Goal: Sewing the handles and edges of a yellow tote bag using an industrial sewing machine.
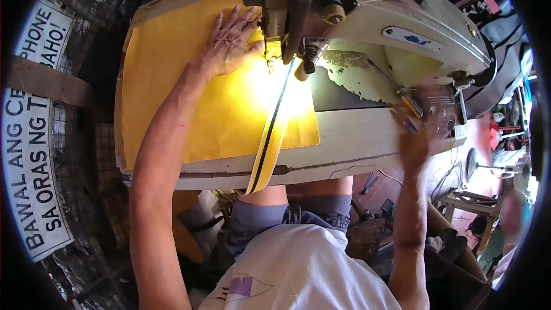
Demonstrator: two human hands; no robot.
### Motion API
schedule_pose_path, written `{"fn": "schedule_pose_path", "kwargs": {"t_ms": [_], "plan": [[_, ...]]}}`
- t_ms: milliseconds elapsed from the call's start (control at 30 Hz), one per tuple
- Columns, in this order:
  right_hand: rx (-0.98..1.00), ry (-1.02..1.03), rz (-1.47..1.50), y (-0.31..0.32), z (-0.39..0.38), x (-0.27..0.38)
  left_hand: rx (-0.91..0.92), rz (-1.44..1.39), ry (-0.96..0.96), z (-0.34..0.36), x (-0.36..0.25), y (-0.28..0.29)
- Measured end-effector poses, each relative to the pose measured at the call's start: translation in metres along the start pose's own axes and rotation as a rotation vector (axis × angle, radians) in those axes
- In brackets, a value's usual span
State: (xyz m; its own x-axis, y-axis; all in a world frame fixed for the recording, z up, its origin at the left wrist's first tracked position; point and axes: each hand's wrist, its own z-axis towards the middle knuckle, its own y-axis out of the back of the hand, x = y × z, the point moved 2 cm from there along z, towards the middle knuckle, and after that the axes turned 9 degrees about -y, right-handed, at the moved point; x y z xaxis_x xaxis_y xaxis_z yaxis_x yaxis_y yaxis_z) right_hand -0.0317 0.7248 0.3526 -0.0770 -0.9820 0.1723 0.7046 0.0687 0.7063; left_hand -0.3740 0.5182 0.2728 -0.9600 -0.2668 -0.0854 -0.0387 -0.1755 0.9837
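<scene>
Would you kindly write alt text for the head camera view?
A person's left hand lies spread on a yellow sheet at a sewing machine, a striped strap lying across the sheet; the blurred right hand is near a yellow-handled tool.

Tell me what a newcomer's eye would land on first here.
Most likely the bright glare under the sewing machine, on a large yellow sheet covering the left of the worktable. From there a yellow strap with a black stripe runs past the table's front edge. The left hand lies spread on the sheet; the right hand is blurred toward the table's right end.
</scene>
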Motion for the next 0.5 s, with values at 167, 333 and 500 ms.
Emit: {"fn": "schedule_pose_path", "kwargs": {"t_ms": [167,333,500], "plan": [[0.539,0.475,0.481,-0.075,0.003,0.111,-0.115,-0.029,-0.048,-0.003,-0.007,0.007],[0.407,0.457,0.582,-0.097,0.01,0.11,-0.367,-0.104,0.345,-0.06,-0.077,0.067],[0.277,0.372,0.462,-0.104,0.001,0.107,-0.244,-0.535,0.236,-0.13,-0.19,0.073]]}}
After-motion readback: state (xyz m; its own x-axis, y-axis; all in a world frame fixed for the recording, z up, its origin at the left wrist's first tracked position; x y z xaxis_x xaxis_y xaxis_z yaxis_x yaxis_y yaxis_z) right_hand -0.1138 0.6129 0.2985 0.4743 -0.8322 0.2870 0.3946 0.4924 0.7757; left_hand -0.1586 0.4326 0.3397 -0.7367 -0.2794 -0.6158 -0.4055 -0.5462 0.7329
